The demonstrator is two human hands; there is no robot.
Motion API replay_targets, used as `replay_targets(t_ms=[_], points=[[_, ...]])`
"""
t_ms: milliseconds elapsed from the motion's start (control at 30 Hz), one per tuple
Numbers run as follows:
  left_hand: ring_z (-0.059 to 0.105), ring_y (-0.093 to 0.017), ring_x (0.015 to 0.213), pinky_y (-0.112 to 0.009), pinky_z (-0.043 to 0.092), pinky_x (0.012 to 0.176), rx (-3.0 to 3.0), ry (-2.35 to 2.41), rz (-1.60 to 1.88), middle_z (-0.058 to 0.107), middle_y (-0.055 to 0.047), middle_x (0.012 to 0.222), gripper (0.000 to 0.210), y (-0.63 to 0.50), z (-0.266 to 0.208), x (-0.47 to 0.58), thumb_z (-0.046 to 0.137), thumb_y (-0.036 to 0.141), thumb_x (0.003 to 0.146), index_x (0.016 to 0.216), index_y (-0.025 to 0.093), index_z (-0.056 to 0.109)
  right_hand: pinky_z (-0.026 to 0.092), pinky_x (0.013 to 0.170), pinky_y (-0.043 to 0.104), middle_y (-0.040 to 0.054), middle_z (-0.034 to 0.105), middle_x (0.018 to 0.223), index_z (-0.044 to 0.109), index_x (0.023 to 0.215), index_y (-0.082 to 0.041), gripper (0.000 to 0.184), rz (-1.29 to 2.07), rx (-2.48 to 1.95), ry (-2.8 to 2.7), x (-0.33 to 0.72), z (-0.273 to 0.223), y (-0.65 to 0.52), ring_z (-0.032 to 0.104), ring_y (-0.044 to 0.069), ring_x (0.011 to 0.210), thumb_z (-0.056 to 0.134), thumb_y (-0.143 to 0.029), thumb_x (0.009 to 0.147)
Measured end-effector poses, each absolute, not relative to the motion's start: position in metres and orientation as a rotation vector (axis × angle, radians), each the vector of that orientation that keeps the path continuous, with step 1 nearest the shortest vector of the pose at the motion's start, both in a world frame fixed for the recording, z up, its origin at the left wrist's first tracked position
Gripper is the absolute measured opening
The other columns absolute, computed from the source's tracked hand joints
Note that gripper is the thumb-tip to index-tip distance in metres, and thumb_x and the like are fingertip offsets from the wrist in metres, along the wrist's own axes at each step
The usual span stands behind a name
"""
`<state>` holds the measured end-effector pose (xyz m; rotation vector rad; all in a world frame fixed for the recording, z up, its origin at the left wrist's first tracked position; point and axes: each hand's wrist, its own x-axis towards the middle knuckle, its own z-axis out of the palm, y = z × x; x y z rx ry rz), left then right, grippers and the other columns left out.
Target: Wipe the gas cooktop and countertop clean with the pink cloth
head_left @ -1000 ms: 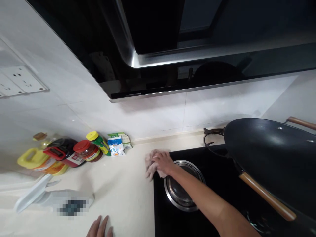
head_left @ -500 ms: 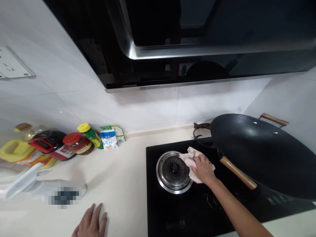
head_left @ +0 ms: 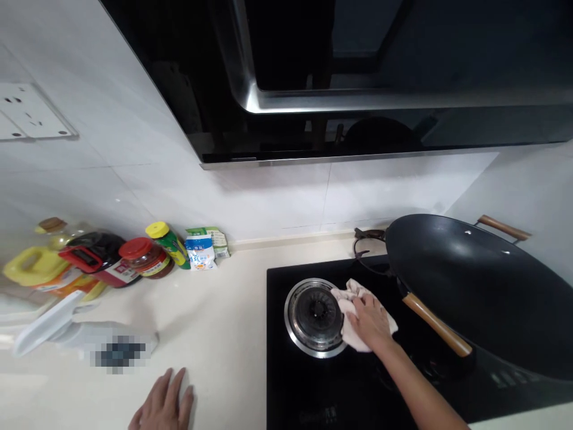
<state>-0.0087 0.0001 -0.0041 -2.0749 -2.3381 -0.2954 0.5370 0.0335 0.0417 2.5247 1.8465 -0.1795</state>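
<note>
- Prog: looks mid-wipe; your R hand [head_left: 371, 322] grips the cloth [head_left: 347, 309] on the hob [head_left: 308, 385], at the burner's [head_left: 317, 306] R edge; can't tell how much is clean; bit under the wok [head_left: 474, 286] prob. left
- Your L hand [head_left: 162, 403]: fingers spread, nothing visibly held; it's on the counter [head_left: 224, 334]
- Surface: glossy blk hob, pale counter; spray bottle [head_left: 76, 334] far L
- Room: kitchen; dk hood [head_left: 380, 128] above, tiled wall [head_left: 268, 203] behind

The person's right arm [head_left: 416, 379] reaches forward and leans to the left. The right hand [head_left: 371, 323] has its back facing up and its fingers bent in. The left hand [head_left: 162, 405] is palm down, fingers a little apart and pointing forward. Its wrist is out of view.
</note>
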Motion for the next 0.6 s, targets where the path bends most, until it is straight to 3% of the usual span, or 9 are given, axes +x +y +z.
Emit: replay_targets(t_ms=[333, 600], points=[[0.044, -0.027, 0.149, -0.049, 0.039, 0.115, -2.06, -2.318, -0.191, 0.055, -0.013, 0.157, 0.064, -0.004, 0.001, -0.003, 0.021, 0.052, 0.102, 0.144, 0.023, 0.06, 0.034, 0.107, 0.052, 0.0185, 0.042, 0.154, 0.051, 0.147, -0.024, 0.051, -0.383, 2.297, 2.026, 0.489, 0.067, 0.186, 0.038, 0.036, 0.138, 0.058, -0.046, 0.101], [0.044, -0.027, 0.148, -0.051, 0.038, 0.115, -2.058, -2.329, -0.25, 0.055, -0.012, 0.157, 0.064, -0.003, -0.002, -0.004, 0.022, 0.054, 0.102, 0.143, 0.024, 0.061, 0.031, 0.108, 0.06, 0.0225, 0.043, 0.155, 0.053, 0.146, -0.018, 0.071, -0.365, 2.217, 2.239, 0.405, 0.068, 0.184, 0.039, 0.042, 0.134, 0.06, -0.065, 0.093]])
